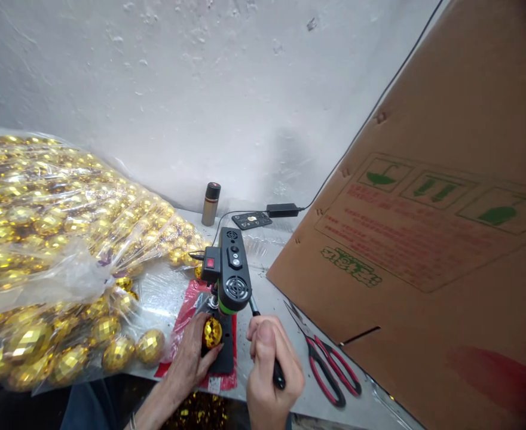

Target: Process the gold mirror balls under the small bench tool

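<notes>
A small gold mirrored ball (pixel 211 332) is between the thumb and fingers of my left hand (pixel 193 353), on the base of a black machine (pixel 235 272) and just below its head. The fingers of my right hand (pixel 272 364) are wrapped round the black-handled lever (pixel 279 376) at the machine's right side. Under the black base lies a red plastic sheet (pixel 186 316). Part of the ball is hidden by my left fingers.
Clear bags of gold balls (pixel 57 221) fill the left side. Red-handled scissors (pixel 332 364) lie right of my right hand, beside a large cardboard box (pixel 406 239). Behind the machine are a spray can (pixel 210 204), a phone (pixel 251 220) and a power adapter (pixel 283 210).
</notes>
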`<state>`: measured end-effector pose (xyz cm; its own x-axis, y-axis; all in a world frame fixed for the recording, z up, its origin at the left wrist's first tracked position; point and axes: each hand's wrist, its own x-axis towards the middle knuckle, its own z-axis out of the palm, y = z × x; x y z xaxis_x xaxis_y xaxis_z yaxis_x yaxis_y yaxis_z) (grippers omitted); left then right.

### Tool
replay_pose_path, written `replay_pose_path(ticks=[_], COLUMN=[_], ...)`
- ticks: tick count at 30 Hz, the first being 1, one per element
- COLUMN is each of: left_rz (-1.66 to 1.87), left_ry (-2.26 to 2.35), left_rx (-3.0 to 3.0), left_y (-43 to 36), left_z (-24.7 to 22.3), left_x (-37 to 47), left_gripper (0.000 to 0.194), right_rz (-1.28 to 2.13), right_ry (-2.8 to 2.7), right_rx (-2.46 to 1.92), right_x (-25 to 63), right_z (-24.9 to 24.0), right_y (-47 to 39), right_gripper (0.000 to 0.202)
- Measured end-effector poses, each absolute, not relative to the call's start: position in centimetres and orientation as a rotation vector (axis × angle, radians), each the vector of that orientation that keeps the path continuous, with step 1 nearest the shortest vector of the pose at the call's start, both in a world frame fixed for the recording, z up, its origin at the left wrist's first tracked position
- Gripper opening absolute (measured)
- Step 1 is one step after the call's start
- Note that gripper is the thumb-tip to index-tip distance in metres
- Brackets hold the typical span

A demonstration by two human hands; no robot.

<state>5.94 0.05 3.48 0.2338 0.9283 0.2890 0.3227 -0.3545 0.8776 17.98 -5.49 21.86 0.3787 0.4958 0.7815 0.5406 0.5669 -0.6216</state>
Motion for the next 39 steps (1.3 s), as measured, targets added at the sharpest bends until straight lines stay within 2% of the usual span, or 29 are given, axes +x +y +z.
replay_pose_path(ticks=[9,15,24,39], left_rz=[0.889,0.807,0.826,0.789], left_ry=[1.266,1.286,1.317,1.315], left_rx=[1.972,1.965,2.017,1.985], left_y=[1.3,1.2,1.2,1.1], left_z=[6.4,6.6,5.6,6.4], left_x=[6.6,6.6,6.8,7.1], left_gripper=[0.044,0.041,0.038,0.038], right_rz=[-0.058,-0.172,-0.298,-0.207], right_ry=[-1.3,-1.352,-1.155,-1.025], right_rx=[-1.034,-1.027,-1.053,-1.03], right_x=[18.2,18.4,16.7,16.2], right_z=[21.0,17.1,15.6,13.0], right_y=[-5.9,-6.0,-4.9,-4.9], right_gripper=[0.03,0.034,0.04,0.037])
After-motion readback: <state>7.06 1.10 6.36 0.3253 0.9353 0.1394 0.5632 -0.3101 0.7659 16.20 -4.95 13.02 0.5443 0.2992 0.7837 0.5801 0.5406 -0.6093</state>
